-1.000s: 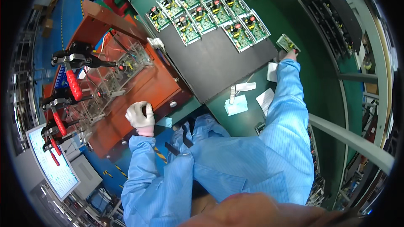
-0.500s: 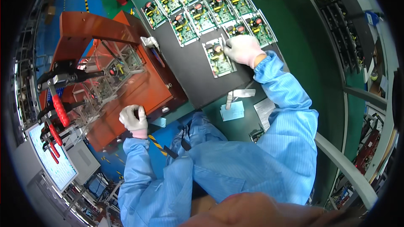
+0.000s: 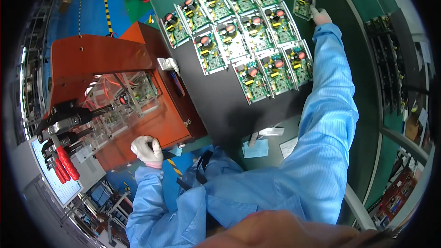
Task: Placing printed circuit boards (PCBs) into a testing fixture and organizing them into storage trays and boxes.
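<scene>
My right hand [image 3: 321, 17], in a white glove, reaches far out to the right. Its fingers are closed on the near right edge of a single green circuit board [image 3: 303, 5] with a metal side rail, which sits apart from the others. To its left, several similar circuit boards [image 3: 229, 35] stand in slanting rows, each with a red-topped round part. My left hand [image 3: 147, 150], gloved too, rests at the front edge of an orange test fixture [image 3: 138, 128]. Its fingers are curled in, with nothing visible in them.
Clear plastic plates and red-handled toggle clamps [image 3: 66, 163] sit on the fixture's left. The rows lie on a dark mat [image 3: 216, 103] over a green bench. Blue paper [image 3: 256, 149] and a pale strip lie near me. Racked boards [image 3: 383, 59] stand at right.
My right hand has left the nearest board on the mat and gone far right to the lone board. That nearest board now lines up with its row. My left hand stays by the fixture.
</scene>
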Action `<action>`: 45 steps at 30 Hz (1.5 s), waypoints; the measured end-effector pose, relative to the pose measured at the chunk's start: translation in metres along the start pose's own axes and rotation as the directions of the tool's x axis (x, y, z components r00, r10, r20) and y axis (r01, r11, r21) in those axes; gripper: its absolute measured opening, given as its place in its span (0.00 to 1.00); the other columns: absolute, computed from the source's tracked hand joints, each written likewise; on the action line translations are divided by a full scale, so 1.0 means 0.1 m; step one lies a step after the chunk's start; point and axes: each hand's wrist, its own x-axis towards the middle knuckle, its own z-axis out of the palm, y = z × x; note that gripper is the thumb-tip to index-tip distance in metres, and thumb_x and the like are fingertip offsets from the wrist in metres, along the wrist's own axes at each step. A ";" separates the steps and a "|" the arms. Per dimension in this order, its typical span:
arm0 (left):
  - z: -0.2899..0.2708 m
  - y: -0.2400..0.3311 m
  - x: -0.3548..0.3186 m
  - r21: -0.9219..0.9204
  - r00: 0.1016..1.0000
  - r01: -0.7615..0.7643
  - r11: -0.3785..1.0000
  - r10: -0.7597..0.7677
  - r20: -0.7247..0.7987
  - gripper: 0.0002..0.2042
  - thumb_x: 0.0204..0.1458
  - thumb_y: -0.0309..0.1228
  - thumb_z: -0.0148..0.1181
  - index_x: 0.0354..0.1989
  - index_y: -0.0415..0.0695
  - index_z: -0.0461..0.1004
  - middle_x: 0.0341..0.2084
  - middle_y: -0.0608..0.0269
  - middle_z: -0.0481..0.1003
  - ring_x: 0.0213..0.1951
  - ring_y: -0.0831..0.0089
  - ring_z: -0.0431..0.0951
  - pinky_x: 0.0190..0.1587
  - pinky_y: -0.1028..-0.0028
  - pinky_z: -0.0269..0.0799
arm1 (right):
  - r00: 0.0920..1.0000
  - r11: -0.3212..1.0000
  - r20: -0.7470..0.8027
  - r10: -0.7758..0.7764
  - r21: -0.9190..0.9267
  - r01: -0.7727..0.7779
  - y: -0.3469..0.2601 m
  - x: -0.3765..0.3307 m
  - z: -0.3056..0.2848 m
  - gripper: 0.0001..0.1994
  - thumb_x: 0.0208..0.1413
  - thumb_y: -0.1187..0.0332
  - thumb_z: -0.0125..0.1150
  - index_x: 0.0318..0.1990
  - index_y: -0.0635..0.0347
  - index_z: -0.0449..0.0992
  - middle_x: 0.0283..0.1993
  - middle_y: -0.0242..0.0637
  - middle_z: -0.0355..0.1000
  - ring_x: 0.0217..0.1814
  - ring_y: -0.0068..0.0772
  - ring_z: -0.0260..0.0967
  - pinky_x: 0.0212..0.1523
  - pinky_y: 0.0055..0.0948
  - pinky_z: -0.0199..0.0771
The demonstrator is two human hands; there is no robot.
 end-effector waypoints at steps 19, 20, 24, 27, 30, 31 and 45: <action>-0.05 0.01 0.07 -0.046 0.997 -0.056 0.997 0.054 -0.047 0.08 0.44 0.36 0.61 0.26 0.47 0.71 0.28 0.62 0.71 0.36 0.59 0.70 0.44 0.61 0.61 | 0.770 0.775 0.563 -0.301 0.615 -0.146 -1.69 -3.55 -0.31 0.19 0.60 0.56 0.48 0.51 0.60 0.67 0.18 0.36 0.69 0.17 0.24 0.67 0.17 0.26 0.67; -0.06 0.01 0.07 -0.052 0.996 -0.069 0.996 0.066 -0.056 0.08 0.44 0.36 0.61 0.26 0.47 0.71 0.28 0.62 0.71 0.36 0.59 0.70 0.44 0.61 0.61 | 0.748 0.728 0.551 -0.370 0.672 -0.135 -1.73 -3.60 -0.02 0.18 0.61 0.58 0.47 0.50 0.62 0.65 0.20 0.38 0.70 0.16 0.25 0.68 0.16 0.25 0.67; -0.09 0.02 0.03 -0.042 0.999 -0.029 0.999 0.028 -0.034 0.07 0.42 0.36 0.62 0.26 0.49 0.72 0.28 0.62 0.72 0.37 0.58 0.70 0.43 0.60 0.61 | 0.723 0.791 0.584 -0.368 0.606 -0.087 -2.09 -3.78 0.51 0.12 0.60 0.64 0.43 0.43 0.64 0.66 0.23 0.44 0.72 0.21 0.35 0.73 0.21 0.34 0.73; -0.15 0.06 0.07 -0.084 0.999 -0.044 0.995 0.043 -0.016 0.08 0.41 0.36 0.62 0.26 0.49 0.72 0.27 0.62 0.72 0.36 0.58 0.70 0.42 0.60 0.61 | 0.841 0.875 0.282 -0.461 0.299 0.380 -2.04 -3.67 1.02 0.13 0.57 0.63 0.45 0.41 0.64 0.66 0.27 0.52 0.73 0.31 0.53 0.73 0.35 0.48 0.73; -0.17 0.02 0.03 -0.091 0.997 -0.064 0.994 0.059 -0.055 0.08 0.40 0.36 0.63 0.26 0.50 0.72 0.27 0.64 0.72 0.35 0.59 0.71 0.42 0.60 0.61 | 0.858 0.864 0.121 -0.500 -0.001 0.504 -2.06 -3.78 1.02 0.12 0.56 0.61 0.48 0.37 0.61 0.65 0.25 0.49 0.74 0.29 0.52 0.74 0.33 0.49 0.72; -0.16 0.01 0.04 -0.120 0.993 -0.092 0.989 0.083 -0.080 0.08 0.41 0.37 0.64 0.26 0.51 0.72 0.27 0.64 0.73 0.35 0.60 0.71 0.41 0.60 0.61 | 0.854 0.854 0.053 -0.518 -0.031 0.520 -2.04 -3.77 1.06 0.11 0.55 0.61 0.49 0.36 0.61 0.65 0.24 0.47 0.73 0.28 0.51 0.74 0.31 0.49 0.72; -0.18 -0.15 -0.02 -0.224 0.998 -0.069 0.972 0.064 -0.030 0.10 0.42 0.42 0.61 0.30 0.53 0.72 0.30 0.66 0.71 0.40 0.61 0.70 0.43 0.60 0.60 | 0.800 0.789 -0.077 -0.595 -0.246 0.563 -2.03 -3.69 1.16 0.13 0.56 0.58 0.49 0.34 0.60 0.69 0.23 0.50 0.73 0.26 0.55 0.72 0.29 0.51 0.71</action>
